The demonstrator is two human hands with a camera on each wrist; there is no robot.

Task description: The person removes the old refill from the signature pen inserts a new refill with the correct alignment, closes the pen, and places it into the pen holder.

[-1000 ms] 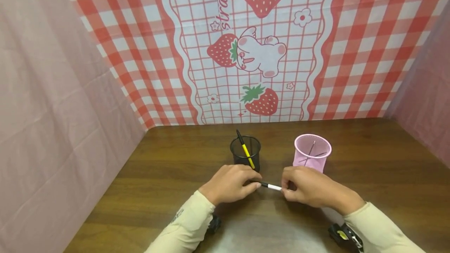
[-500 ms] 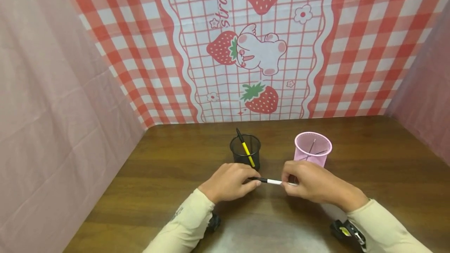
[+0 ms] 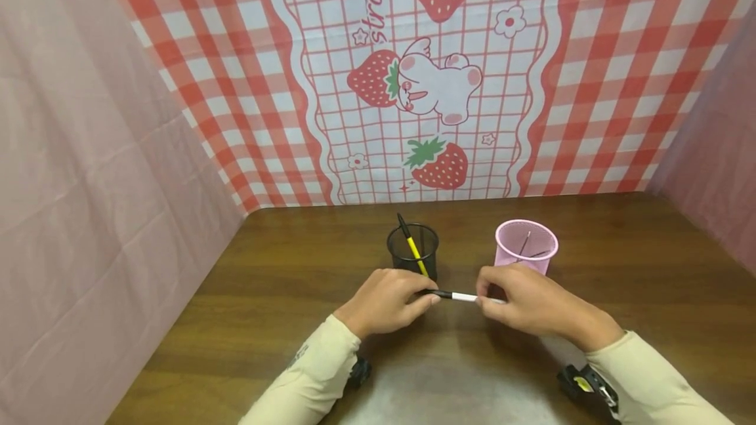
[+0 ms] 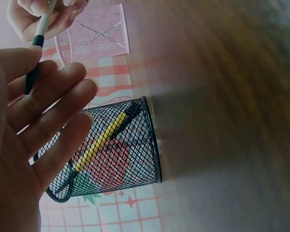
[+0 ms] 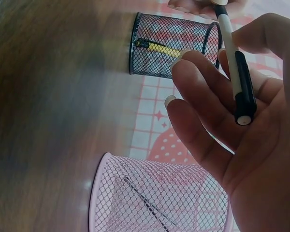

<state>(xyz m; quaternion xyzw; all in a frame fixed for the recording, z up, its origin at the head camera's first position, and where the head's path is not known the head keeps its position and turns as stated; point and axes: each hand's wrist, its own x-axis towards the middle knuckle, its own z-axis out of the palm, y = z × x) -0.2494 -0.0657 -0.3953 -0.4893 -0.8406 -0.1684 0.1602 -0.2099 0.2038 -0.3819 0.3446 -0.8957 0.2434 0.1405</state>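
Head view. Item: left hand point(image 3: 388, 303), reaching in from eight o'clock; thumb and forefinger pinch the black end of a white-and-black pen point(image 3: 464, 297), other fingers loosely extended. Item: right hand point(image 3: 531, 303), reaching in from four o'clock; thumb and fingertips pinch the pen's white barrel, remaining fingers half unfurled. Pen level between the hands; both ends partly masked by fingers here, though the left wrist view gives the dark tip and the right wrist view the clip end over the palm. Pale sleeves point(image 3: 650, 372), cut off at the lower edge. Black mesh cup point(image 3: 430, 265), toward ten o'clock of the pen, base behind the left hand; yellow-and-black pen point(image 3: 413, 246) leaning inside. Pink mesh cup point(image 3: 540, 265), two o'clock, lower part behind the right hand; thin dark lines there, nature unclear. Wooden table point(image 3: 236, 320) beneath.
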